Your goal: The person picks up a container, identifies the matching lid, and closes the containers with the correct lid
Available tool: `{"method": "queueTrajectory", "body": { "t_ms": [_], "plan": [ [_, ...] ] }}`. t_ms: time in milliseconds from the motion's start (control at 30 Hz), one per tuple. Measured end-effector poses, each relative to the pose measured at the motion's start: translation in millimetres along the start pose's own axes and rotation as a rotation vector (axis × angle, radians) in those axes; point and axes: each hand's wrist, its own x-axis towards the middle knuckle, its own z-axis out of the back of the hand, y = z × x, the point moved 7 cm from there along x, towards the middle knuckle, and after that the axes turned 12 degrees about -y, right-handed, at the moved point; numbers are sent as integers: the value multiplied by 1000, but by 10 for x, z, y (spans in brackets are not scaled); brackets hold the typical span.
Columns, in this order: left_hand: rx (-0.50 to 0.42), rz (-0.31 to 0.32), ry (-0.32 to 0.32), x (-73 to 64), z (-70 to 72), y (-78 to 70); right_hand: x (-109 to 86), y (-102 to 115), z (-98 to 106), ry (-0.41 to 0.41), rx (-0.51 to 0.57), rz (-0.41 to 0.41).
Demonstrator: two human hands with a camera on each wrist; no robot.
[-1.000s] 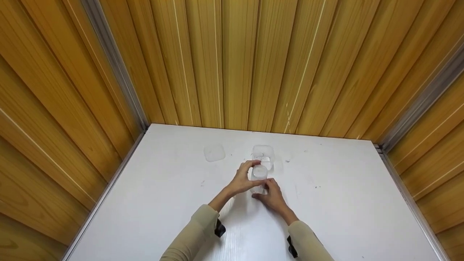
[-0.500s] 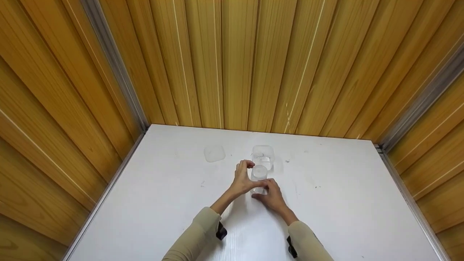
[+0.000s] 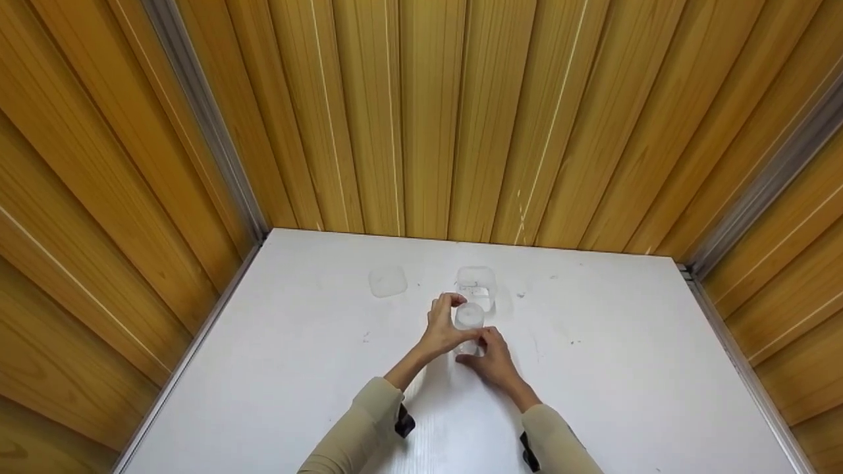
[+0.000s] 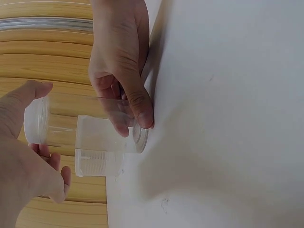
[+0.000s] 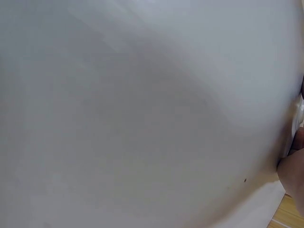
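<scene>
Clear jar (image 3: 467, 346): head view, upright, pinched low by the right hand (image 3: 490, 362).
Frosted lid (image 3: 469, 313): seated on the jar; the left hand (image 3: 441, 331) curls round it, fingertips drawn back slightly since a second ago, suggesting an adjusted hold.
Square tub (image 3: 475, 269): just beyond the grip.
Jar foot: left wrist view, under the right thumb.
White tabletop (image 5: 142, 118): right wrist view, grip mostly out of frame.
</scene>
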Motion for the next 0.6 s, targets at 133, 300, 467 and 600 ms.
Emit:
{"method": "queueTrajectory", "body": {
  "t_ms": [133,300,467,600],
  "plan": [
    [-27,17,50,-12,-26,10,0,-11,10,-10,-1,-2],
    [-86,91,106,-12,-40,44,14,-19,5,5,-13,-32],
    [-146,167,150,-11,-57,76,15,-1,7,20,-13,-26],
    [-181,180,160,-18,-60,87,8,-10,10,10,-23,-26]
  ]
}}
